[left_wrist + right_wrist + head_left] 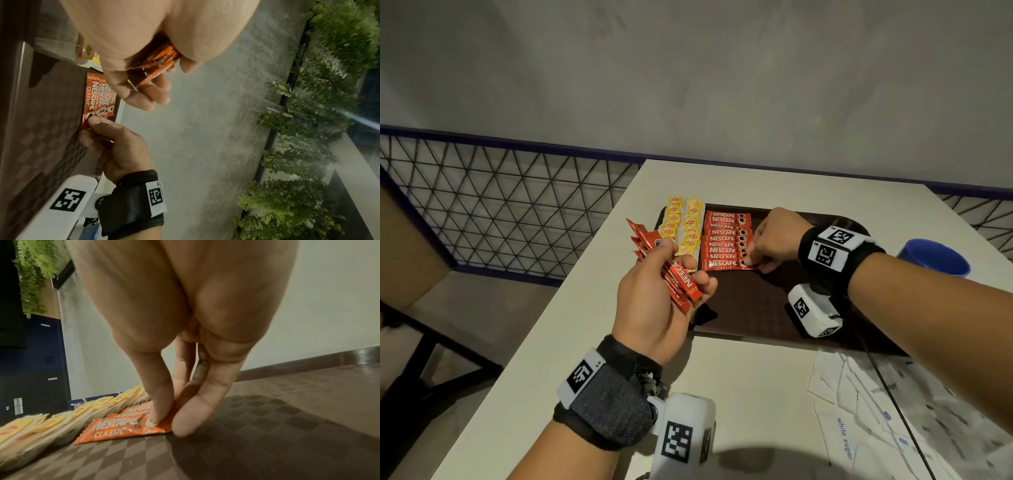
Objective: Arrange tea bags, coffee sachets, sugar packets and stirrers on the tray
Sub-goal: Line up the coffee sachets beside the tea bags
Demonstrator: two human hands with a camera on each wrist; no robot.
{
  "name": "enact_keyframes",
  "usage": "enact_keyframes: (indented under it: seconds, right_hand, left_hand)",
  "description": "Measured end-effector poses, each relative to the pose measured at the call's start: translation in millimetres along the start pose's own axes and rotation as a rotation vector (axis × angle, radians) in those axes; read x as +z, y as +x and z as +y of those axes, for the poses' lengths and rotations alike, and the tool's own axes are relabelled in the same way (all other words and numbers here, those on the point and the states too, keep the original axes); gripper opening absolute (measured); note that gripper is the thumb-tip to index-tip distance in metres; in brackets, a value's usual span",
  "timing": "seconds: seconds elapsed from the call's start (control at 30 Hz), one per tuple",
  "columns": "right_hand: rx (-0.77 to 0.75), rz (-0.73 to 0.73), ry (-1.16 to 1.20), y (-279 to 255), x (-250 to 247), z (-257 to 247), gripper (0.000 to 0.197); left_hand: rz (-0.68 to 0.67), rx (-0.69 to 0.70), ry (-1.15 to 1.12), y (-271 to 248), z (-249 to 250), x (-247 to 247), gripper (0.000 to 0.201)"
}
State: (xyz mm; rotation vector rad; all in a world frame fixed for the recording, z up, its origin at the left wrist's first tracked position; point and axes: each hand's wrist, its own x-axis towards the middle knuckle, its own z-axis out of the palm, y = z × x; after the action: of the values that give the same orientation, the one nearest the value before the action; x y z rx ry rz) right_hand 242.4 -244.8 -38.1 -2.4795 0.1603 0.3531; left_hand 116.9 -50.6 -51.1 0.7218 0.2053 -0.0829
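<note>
My right hand (774,240) reaches down onto the tray (756,308), thumb and fingers pinching the right end of the nearest coffee sachet (726,264), which lies flat with its long axis running left to right. My left hand (657,301) hovers over the tray's left edge, fingers curled round a bunch of coffee sachets (671,267) that fan out, pointing up and away to the left. The sachet I pinch is the front one in a column of coffee sachets (726,236), overlapped one behind another toward the far edge, all lying crosswise. Just left of them, two columns of yellow tea bags (683,224) run along the tray's left side, overlapped the same way, the far ones reaching over the rim. The right half and the near part of the tray are bare checked brown surface. On the bench (592,308) near the tray's front right corner lies a loose heap of white sugar packets (876,411). A blue cup (935,257) stands by the tray's right edge.
</note>
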Motion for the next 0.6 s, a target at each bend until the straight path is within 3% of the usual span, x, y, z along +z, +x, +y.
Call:
enact_keyframes:
  seconds: [0.6]
  right_hand:
    - [0.066, 0.022, -0.083, -9.3, -3.1, -5.4, 0.017]
  left_hand:
    - [-0.012, 0.01, 0.011, -4.7, 1.4, 2.4, 0.018]
